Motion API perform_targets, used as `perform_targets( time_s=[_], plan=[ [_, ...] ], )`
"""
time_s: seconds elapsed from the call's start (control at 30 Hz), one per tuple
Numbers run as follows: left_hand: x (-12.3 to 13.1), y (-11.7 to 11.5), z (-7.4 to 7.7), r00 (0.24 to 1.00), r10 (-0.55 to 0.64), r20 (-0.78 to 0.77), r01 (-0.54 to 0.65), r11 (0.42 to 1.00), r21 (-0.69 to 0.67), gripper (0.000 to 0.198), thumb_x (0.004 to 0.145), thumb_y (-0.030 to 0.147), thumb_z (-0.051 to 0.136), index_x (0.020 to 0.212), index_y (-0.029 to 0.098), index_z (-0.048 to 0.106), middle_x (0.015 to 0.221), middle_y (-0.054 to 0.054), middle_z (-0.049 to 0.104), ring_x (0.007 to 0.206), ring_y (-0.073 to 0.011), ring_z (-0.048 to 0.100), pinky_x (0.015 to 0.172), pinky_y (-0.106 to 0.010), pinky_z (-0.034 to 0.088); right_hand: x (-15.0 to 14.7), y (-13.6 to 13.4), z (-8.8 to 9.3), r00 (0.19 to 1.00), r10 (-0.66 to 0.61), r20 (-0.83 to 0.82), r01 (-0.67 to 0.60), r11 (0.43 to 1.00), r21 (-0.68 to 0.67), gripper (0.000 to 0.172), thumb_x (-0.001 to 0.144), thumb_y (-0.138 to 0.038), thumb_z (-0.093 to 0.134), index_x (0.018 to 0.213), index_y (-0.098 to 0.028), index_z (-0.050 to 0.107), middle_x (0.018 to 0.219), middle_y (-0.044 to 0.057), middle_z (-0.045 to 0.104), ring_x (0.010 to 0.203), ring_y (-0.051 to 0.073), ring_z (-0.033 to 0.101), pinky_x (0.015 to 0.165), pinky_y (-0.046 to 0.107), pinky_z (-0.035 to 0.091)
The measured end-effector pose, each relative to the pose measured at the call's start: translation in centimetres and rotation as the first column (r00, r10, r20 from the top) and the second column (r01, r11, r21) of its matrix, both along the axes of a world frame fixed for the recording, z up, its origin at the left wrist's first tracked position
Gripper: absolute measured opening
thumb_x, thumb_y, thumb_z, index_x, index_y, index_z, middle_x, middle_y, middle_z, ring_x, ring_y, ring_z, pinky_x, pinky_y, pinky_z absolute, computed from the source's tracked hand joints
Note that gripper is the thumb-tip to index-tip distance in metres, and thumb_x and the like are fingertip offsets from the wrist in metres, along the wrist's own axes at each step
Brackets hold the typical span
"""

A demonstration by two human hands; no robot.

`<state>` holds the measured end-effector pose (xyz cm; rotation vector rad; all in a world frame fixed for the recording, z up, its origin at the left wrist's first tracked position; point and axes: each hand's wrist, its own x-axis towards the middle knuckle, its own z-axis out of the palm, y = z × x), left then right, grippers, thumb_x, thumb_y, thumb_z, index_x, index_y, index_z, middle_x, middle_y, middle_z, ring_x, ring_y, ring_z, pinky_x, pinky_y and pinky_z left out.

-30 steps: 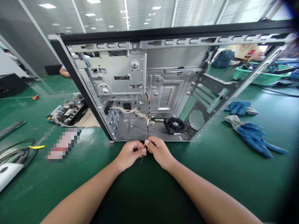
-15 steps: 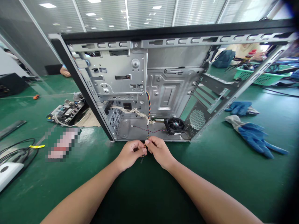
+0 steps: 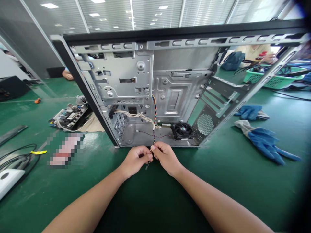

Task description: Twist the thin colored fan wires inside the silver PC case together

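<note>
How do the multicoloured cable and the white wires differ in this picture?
The multicoloured cable mixes dark, red and yellow strands; the white wires are pale throughout.
The multicoloured cable hangs down, while the white wires run mostly sideways.
The left hand and right hand pinch the multicoloured cable; neither touches the white wires.
Both are bundles of strands.

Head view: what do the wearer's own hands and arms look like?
The left hand and right hand are ungloved. Both forearms are bare to the frame's edge, no sleeve, watch or bracelet visible. No ring shows, though parts of both hands are hidden.
</note>
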<state>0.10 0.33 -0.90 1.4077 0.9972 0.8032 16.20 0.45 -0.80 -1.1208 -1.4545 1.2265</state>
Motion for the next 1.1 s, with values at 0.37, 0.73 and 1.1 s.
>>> perform_targets(
  time_s=[0.37,0.73,1.1],
  plan=[
    [0.0,-0.1,0.1,0.999,-0.017,-0.027,0.019,0.998,0.058,0.023,0.085,0.034,0.06,0.076,0.014,0.056,0.074,-0.003,0.064,0.062,-0.0103,0.052,0.06,-0.023,0.041,0.0,0.0,0.0,1.0,-0.006,0.007,0.006,1.0,0.004,0.033,0.087,-0.039,0.052,0.061,-0.02,0.045,0.053,-0.005,0.043,0.05,0.01,0.038,0.049,0.023,0.031],
    [0.2,-0.3,0.8,0.984,0.027,-0.178,0.011,0.977,0.215,0.02,0.087,0.03,0.056,0.074,0.015,0.056,0.067,0.001,0.057,0.061,-0.0108,0.05,0.059,-0.022,0.038,0.0,-0.1,0.0,0.999,-0.033,0.007,0.033,0.999,0.0,0.034,0.086,-0.041,0.053,0.061,-0.02,0.045,0.053,-0.004,0.042,0.05,0.01,0.037,0.048,0.024,0.03],
    [0.1,-0.1,0.7,0.97,0.053,-0.235,0.017,0.958,0.286,0.019,0.087,0.03,0.054,0.073,0.017,0.056,0.067,0.002,0.056,0.063,-0.012,0.051,0.062,-0.023,0.038,0.1,0.1,-0.4,0.999,-0.035,0.03,0.035,0.999,0.01,0.034,0.087,-0.043,0.053,0.062,-0.02,0.045,0.054,-0.005,0.041,0.051,0.01,0.036,0.048,0.024,0.029]
  ],
)
